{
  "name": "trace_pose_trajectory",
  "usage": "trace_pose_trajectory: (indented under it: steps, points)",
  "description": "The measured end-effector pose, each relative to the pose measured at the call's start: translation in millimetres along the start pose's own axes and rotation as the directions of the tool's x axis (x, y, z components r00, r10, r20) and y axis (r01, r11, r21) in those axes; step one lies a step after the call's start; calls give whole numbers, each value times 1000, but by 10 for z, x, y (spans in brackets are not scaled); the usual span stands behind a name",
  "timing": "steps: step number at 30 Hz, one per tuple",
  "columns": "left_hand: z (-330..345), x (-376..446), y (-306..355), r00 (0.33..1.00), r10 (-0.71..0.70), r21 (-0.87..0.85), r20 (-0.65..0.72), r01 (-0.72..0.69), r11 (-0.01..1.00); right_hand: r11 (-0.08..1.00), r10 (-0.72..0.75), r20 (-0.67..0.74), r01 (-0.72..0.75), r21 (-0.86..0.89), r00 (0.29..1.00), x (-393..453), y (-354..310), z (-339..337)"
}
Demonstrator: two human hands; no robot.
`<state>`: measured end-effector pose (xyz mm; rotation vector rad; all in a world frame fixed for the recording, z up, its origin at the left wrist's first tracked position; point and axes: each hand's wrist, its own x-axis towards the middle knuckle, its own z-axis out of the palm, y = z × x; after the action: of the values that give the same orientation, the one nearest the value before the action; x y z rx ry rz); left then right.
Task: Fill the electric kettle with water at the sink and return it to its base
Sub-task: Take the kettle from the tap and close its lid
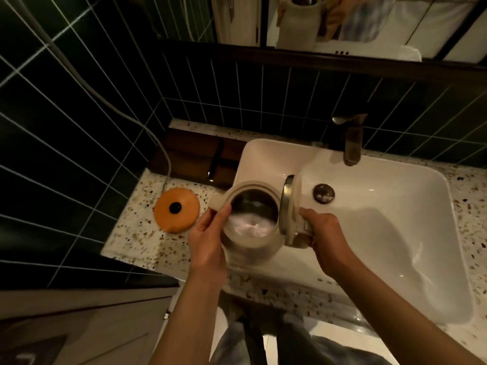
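Observation:
A cream electric kettle [253, 248] hangs over the left rim of the white sink [395, 233], its lid [288, 206] flipped open to the right. Water shimmers inside its steel interior. My right hand [325, 238] is closed around the kettle's handle. My left hand [208, 235] presses against the kettle's left side, thumb near the spout. The round orange base [176, 209] with a black centre contact lies on the speckled counter to the left, apart from the kettle. The dark faucet [351, 143] stands behind the sink; no water stream shows.
A grey cord [163, 154] runs from the base up the dark green tiled wall. A dark wooden box [200, 159] sits behind the base. The sink drain plug [323, 192] lies mid-basin. A mirror hangs above. My legs show below the counter edge.

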<state>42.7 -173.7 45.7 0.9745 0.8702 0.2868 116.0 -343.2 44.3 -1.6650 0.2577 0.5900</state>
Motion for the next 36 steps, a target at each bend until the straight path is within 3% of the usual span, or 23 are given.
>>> trace_pose_trajectory:
  steps: [5,12,19,27,29,32,34,36]
  points:
    - [-370,1,240,998,1,30,62,-2,1000,996,47,-62,-42,77,997,-241,20,389]
    - [-685,32,348,996,-1,24,92,-2,1000,992,121,-106,-116,53,987,-342,55,681]
    - [-771,46,330,998,-7,40,60,4,999,997,65,-76,-62,44,995,-353,82,740]
    - [-762,29,364,995,26,229,94,-47,972,999,-45,4,45,5,999,-340,55,662]
    - [-712,-11,375,994,75,343,78,-98,934,999,-49,9,49,2,999,-337,58,651]
    - [-595,-171,470,941,331,531,75,-319,785,999,-41,12,41,-10,999,-321,74,643]
    - [-479,-319,571,859,476,527,189,-497,689,999,-33,8,33,-14,999,-305,83,645]
    - [-355,-437,640,788,508,494,348,-614,616,1000,-29,3,29,1,1000,-287,94,638]
